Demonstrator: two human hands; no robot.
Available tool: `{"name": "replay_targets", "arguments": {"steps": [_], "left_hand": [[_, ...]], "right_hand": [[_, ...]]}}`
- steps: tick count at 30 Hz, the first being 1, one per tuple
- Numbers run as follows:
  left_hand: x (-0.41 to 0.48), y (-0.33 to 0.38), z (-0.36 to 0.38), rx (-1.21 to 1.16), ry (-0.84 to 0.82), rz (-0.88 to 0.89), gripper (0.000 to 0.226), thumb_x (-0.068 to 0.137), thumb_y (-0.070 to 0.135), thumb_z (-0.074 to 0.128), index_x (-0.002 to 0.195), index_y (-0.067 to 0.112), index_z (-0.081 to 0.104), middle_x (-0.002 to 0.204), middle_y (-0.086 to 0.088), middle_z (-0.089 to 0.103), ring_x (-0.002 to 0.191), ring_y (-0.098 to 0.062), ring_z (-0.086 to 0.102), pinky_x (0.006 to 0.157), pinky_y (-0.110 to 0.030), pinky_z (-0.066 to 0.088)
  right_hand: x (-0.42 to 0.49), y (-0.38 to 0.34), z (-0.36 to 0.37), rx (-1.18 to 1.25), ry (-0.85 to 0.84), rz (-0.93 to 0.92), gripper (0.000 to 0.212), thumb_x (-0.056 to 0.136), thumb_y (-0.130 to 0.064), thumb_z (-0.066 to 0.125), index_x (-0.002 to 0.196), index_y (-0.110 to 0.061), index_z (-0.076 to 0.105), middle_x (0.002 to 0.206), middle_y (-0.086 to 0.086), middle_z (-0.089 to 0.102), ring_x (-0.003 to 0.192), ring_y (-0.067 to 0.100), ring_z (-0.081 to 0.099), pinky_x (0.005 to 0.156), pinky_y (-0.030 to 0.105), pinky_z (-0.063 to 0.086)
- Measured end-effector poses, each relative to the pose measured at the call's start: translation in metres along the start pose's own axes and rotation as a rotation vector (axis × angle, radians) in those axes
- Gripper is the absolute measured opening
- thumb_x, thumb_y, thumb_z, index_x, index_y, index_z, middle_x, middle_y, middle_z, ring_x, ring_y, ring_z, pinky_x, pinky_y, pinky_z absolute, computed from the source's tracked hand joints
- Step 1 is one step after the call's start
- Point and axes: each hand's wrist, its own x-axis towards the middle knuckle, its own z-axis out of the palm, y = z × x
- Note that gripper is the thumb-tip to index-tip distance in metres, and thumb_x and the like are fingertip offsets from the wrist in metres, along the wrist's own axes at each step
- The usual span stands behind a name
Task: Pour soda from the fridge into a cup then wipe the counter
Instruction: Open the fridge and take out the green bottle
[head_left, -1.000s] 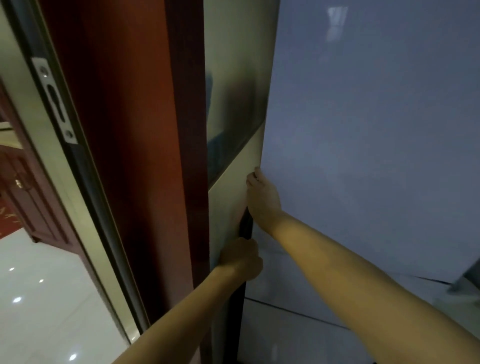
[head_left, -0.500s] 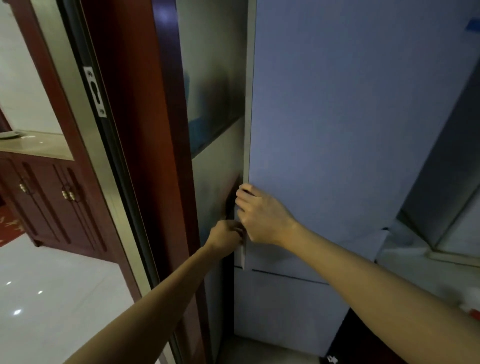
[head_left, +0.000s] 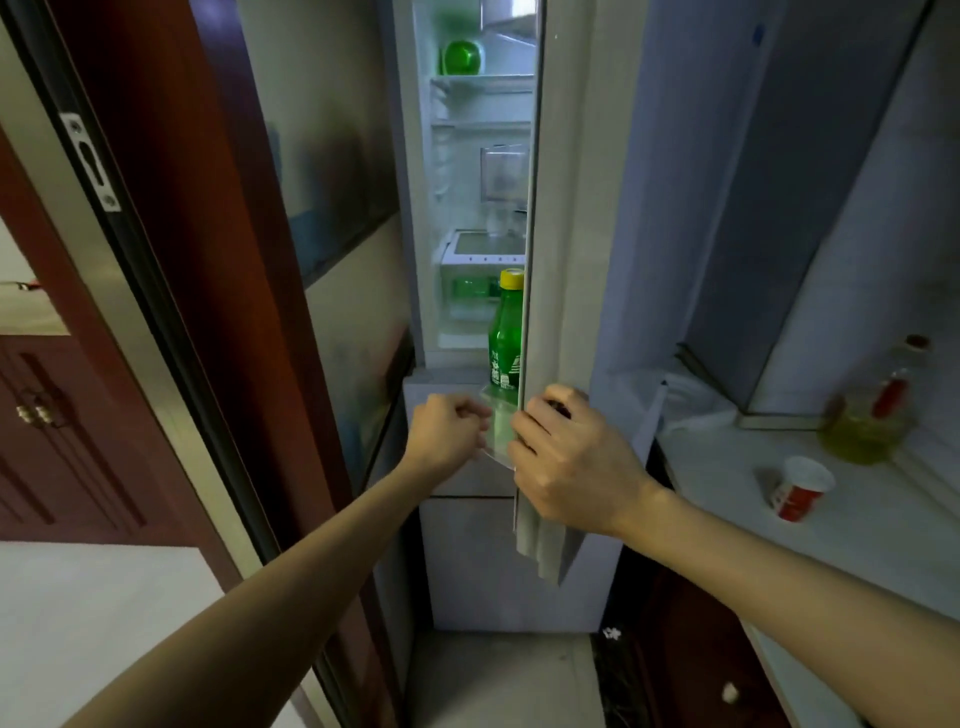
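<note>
The right hand (head_left: 571, 467) grips the edge of the pale grey fridge door (head_left: 561, 208), the left hand (head_left: 447, 431) is curled, hold unclear; open wider before lifting the yellow-capped green bottle (head_left: 506, 338).

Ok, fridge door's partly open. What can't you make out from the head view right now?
Head view:
- Green bottle: right side hidden by the fridge door; label too small to read.
- Fridge interior: only a narrow strip shows; the door covers the rest.
- Left hand: curled by the door shelf; contact unclear.
- Right hand: fingertips hidden round the door's edge.
- Cup: contents too dim to tell.
- Counter: cut off by the right edge.
</note>
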Motion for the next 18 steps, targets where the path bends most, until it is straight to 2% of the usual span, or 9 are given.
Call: {"name": "replay_targets", "arguments": {"steps": [2,5,7,9,11,13,16,18], "left_hand": [[0.003,0.004,0.012,0.047,-0.021,0.046,0.024,0.091,0.003,0.05,0.103,0.007,0.071,0.083,-0.005,0.07,0.067,-0.014,0.066,0.069,-0.029,0.061],[0.0,0.015,0.03,0.094,-0.132,0.138,0.023,0.091,0.003,0.053,0.099,0.008,0.074,0.085,-0.007,0.073,0.069,-0.012,0.066,0.055,-0.008,0.05],[-0.004,0.023,0.041,0.12,-0.196,0.201,0.029,0.088,-0.004,0.05,0.089,0.006,0.077,0.08,-0.007,0.073,0.066,-0.013,0.066,0.052,-0.009,0.051],[-0.005,0.03,0.047,0.122,-0.198,0.254,0.035,0.086,-0.007,0.046,0.076,0.009,0.075,0.072,-0.004,0.071,0.059,-0.018,0.068,0.055,-0.024,0.059],[-0.004,0.037,0.05,0.089,-0.127,0.291,0.038,0.085,-0.005,0.045,0.065,0.018,0.069,0.066,0.001,0.069,0.054,-0.019,0.067,0.055,-0.031,0.059],[0.004,0.044,0.051,0.041,0.025,0.33,0.034,0.084,-0.001,0.046,0.066,0.022,0.065,0.063,0.006,0.066,0.057,-0.019,0.065,0.057,-0.033,0.056],[0.022,0.054,0.058,-0.089,0.214,0.335,0.011,0.085,0.008,0.055,0.09,0.015,0.062,0.081,0.001,0.062,0.07,-0.012,0.058,0.067,-0.034,0.05],[0.035,0.059,0.069,-0.208,0.113,0.332,0.024,0.088,0.017,0.063,0.11,0.012,0.056,0.104,-0.005,0.059,0.087,-0.011,0.056,0.081,-0.032,0.05]], "right_hand": [[-0.007,-0.009,-0.01,0.014,-0.159,0.046,0.026,0.089,-0.011,0.043,0.074,-0.008,0.065,0.077,0.013,0.06,0.076,0.03,0.052,0.08,0.043,0.046],[-0.015,-0.024,-0.01,-0.021,-0.42,0.078,0.03,0.09,-0.019,0.047,0.095,-0.003,0.071,0.096,0.019,0.064,0.094,0.035,0.054,0.096,0.047,0.043],[-0.021,-0.026,-0.012,-0.013,-0.582,0.117,0.031,0.089,-0.021,0.049,0.102,-0.002,0.071,0.1,0.019,0.064,0.096,0.035,0.054,0.095,0.046,0.042],[-0.03,-0.024,-0.013,0.003,-0.724,0.138,0.031,0.092,-0.019,0.046,0.106,-0.002,0.067,0.102,0.019,0.062,0.096,0.033,0.053,0.094,0.046,0.039],[-0.04,-0.019,-0.015,-0.01,-0.792,0.136,0.025,0.091,-0.016,0.048,0.099,-0.003,0.067,0.094,0.016,0.063,0.088,0.03,0.053,0.086,0.045,0.041],[-0.049,-0.011,-0.015,-0.022,-0.81,0.145,0.014,0.082,-0.017,0.059,0.079,-0.008,0.069,0.076,0.011,0.062,0.073,0.026,0.052,0.069,0.04,0.042],[-0.064,0.002,-0.014,-0.017,-0.779,0.18,0.013,0.066,-0.019,0.073,0.059,-0.012,0.065,0.061,0.007,0.057,0.059,0.024,0.05,0.058,0.035,0.042],[-0.071,0.008,-0.015,-0.048,-0.763,0.21,0.011,0.068,-0.018,0.072,0.061,-0.012,0.065,0.063,0.007,0.056,0.059,0.025,0.05,0.058,0.037,0.044]]}}
